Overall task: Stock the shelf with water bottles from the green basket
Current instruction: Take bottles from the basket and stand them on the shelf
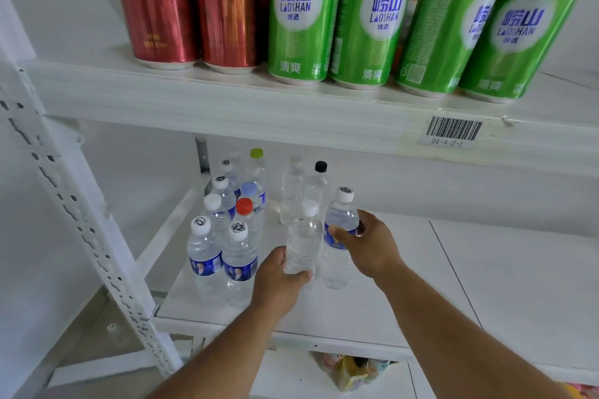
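Note:
Two clear water bottles stand on the white middle shelf (405,295), one in each hand. My left hand (278,278) grips the lower body of an unlabelled bottle (303,243) with a white cap. My right hand (366,243) grips a blue-labelled bottle (338,220) just to its right, fingers wrapped round the label. Left of them stand several more water bottles (223,236), with white, red, blue, green and black caps, in rows reaching to the back of the shelf. The green basket is out of view.
The upper shelf (227,107) holds red cans (155,6) and green cans (369,16), overhanging close above. A perforated white upright (77,220) stands at the left. The shelf's right half is bare. Colourful packets (353,369) lie on the shelf below.

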`<state>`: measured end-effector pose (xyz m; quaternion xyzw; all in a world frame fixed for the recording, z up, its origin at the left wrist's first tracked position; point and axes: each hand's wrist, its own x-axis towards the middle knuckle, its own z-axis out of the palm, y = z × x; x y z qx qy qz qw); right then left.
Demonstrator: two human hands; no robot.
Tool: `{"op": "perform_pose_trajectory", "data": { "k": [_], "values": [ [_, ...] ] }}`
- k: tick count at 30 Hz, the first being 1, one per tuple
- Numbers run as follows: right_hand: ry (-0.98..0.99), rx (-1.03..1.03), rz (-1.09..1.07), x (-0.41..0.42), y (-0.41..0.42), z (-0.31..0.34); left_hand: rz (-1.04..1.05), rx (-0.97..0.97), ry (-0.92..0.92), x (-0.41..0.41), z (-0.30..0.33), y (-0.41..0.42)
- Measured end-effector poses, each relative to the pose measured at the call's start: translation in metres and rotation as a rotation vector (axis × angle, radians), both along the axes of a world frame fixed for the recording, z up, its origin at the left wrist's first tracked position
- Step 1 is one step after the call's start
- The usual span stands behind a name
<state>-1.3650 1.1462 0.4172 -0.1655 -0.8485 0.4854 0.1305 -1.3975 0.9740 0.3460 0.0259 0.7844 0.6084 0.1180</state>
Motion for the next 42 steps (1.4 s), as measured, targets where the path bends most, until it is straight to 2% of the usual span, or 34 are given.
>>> {"op": "perform_pose_trajectory", "data": {
  "k": [15,28,32,36,42],
  "values": [
    [-0.014,-0.053,0.106,-0.085,0.036,-0.038,0.221,0.002,0.051,-0.073,-0.026,0.051],
    [-0.040,-0.029,0.105,-0.116,0.036,-0.063,0.301,-0.010,0.096,-0.120,-0.055,0.063],
    [-0.171,0.061,0.124,-0.111,0.038,-0.072,0.282,-0.022,0.092,-0.126,-0.067,0.063],
    [-0.352,0.111,0.112,-0.110,0.038,-0.085,0.273,-0.175,0.064,-0.127,-0.071,0.062],
    [-0.355,0.133,0.082,-0.122,0.034,-0.089,0.254,-0.099,0.098,-0.135,-0.077,0.065]
  ]
}}
